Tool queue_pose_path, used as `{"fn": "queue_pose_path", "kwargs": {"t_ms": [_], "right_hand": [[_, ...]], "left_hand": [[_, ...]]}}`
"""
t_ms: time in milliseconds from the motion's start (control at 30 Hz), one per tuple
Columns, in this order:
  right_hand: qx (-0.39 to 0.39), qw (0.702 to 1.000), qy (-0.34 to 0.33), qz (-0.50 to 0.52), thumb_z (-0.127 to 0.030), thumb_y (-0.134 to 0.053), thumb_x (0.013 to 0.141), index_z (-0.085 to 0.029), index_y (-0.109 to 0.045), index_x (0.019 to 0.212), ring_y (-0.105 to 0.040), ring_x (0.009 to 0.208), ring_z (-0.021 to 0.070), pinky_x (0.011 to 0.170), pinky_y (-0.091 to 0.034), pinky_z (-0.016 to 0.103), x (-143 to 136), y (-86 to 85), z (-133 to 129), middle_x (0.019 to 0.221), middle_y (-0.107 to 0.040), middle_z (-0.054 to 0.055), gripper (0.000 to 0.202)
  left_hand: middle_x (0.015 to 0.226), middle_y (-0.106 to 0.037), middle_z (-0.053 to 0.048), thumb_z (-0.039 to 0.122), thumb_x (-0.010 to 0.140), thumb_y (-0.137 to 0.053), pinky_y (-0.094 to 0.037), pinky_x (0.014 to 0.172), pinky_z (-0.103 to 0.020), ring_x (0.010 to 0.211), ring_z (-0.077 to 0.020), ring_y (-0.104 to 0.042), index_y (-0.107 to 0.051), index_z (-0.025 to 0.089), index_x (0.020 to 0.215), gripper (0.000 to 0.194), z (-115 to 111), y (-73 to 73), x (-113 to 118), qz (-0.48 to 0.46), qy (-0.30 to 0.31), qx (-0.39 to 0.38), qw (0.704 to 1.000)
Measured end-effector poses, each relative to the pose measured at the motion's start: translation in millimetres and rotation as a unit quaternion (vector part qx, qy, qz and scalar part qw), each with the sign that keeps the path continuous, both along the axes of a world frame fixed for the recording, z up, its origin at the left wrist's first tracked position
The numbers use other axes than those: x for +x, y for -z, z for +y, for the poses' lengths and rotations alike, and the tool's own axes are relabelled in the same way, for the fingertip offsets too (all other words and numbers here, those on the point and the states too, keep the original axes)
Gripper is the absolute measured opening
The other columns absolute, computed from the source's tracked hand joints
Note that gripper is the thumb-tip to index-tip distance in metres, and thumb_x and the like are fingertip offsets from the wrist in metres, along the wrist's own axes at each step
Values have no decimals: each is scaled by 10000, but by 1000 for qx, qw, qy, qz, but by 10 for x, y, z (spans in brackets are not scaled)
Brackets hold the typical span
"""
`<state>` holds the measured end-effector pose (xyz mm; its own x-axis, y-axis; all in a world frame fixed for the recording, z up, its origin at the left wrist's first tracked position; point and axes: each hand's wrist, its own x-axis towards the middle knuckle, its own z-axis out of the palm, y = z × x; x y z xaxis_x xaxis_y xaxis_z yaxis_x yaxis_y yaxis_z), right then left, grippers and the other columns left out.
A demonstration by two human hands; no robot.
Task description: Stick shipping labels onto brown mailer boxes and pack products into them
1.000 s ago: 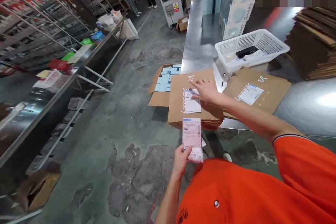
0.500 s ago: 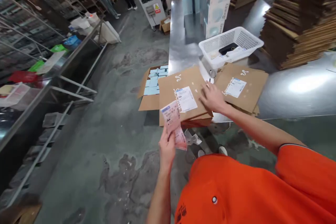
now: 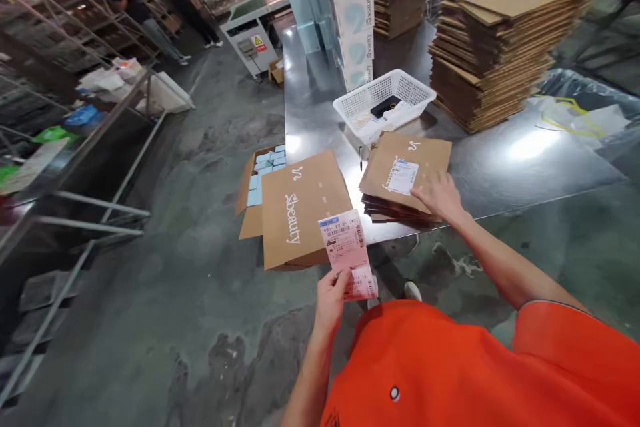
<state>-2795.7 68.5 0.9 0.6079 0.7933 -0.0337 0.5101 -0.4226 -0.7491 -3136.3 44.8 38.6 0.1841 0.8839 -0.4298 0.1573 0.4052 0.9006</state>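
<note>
My left hand (image 3: 334,293) pinches a sheaf of pinkish printed labels (image 3: 349,247) in front of the table edge. My right hand (image 3: 443,197) lies with fingers spread on the front right corner of a stack of flat brown cartons (image 3: 430,159); the top one bears a white label (image 3: 403,177). To the left, another pile of flat cartons (image 3: 313,193) overhangs the table edge, its top one printed "Sbeauty" with no white label showing. A pen (image 3: 361,159) lies between the two piles.
A white basket (image 3: 345,107) holds a dark phone and papers. Beyond it stand white-and-blue boxes (image 3: 354,20); tall flat-carton stacks (image 3: 490,73) rise at right. An open carton (image 3: 245,187) of light-blue boxes sits left of the metal table (image 3: 500,180). People stand far left.
My right hand has moved from the left pile to the right one. The labelled carton on top of the left pile no longer lies there; a plain printed one shows. The view has shifted right.
</note>
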Motion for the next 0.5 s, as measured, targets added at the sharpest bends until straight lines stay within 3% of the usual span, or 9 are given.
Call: {"fn": "queue_pose_path", "kwargs": {"t_ms": [67,133,167,200,267,333,433,500], "right_hand": [[82,976,-198,47,-485,-665,792,-194,-464,1413,-497,1250,306,1003,-456,434,-350,-364,151,1411,-495,158,715],[115,906,-390,119,-492,-650,810,-207,-562,1294,-604,1003,223,827,-508,337,-729,-687,289,1186,-633,92,568],[116,875,-449,139,-487,-641,819,-190,-630,1151,-605,864,185,735,-492,292,-907,-802,336,1019,-667,58,445],[114,857,-481,144,-480,-627,830,-172,-655,977,-571,748,154,659,-454,259,-1072,-880,365,858,-652,27,342],[118,846,-500,143,-469,-574,869,-168,-570,705,-472,613,114,571,-364,227,-1348,-934,365,642,-541,-20,343],[128,834,-516,147,-459,-521,907,-178,-490,623,-426,576,103,549,-318,224,-1551,-903,316,582,-471,-33,400],[163,829,-517,138,-459,-512,929,-175,-565,719,-480,629,119,583,-335,235,-1750,-813,279,661,-541,-6,357],[180,836,-503,128,-451,-541,920,-177,-614,808,-519,677,135,616,-360,242,-1839,-739,369,738,-600,17,305]], "left_hand": [[663,-657,-42,581,653,-780,-472,578,-260,596,-147,-565,-731,113,736,478,-57,-4,29,15,0,-14,1000],[710,-687,-67,596,629,-786,-499,631,-288,640,-172,-600,-744,104,780,516,-100,-56,30,9,-4,-22,1000],[780,-714,-89,582,613,-801,-513,681,-304,704,-197,-632,-752,102,836,532,-114,-105,19,-3,-7,-17,1000],[890,-734,-112,555,596,-820,-521,739,-316,801,-228,-658,-754,108,926,559,-121,-169,4,-23,-14,-5,1000],[1149,-702,-134,476,576,-854,-514,837,-321,1022,-276,-649,-703,156,1139,665,-109,-325,-30,-72,-41,41,996],[1225,-668,-115,420,604,-849,-503,857,-298,1082,-261,-628,-658,200,1204,667,-43,-468,-62,-90,-86,104,987],[808,-682,-30,433,677,-800,-472,683,-231,735,-148,-609,-678,160,832,337,158,-517,-110,-35,-164,161,973],[596,-552,34,469,675,-792,-399,566,-204,566,-89,-481,-566,158,619,388,297,-412,-158,-15,-199,164,966]]}}
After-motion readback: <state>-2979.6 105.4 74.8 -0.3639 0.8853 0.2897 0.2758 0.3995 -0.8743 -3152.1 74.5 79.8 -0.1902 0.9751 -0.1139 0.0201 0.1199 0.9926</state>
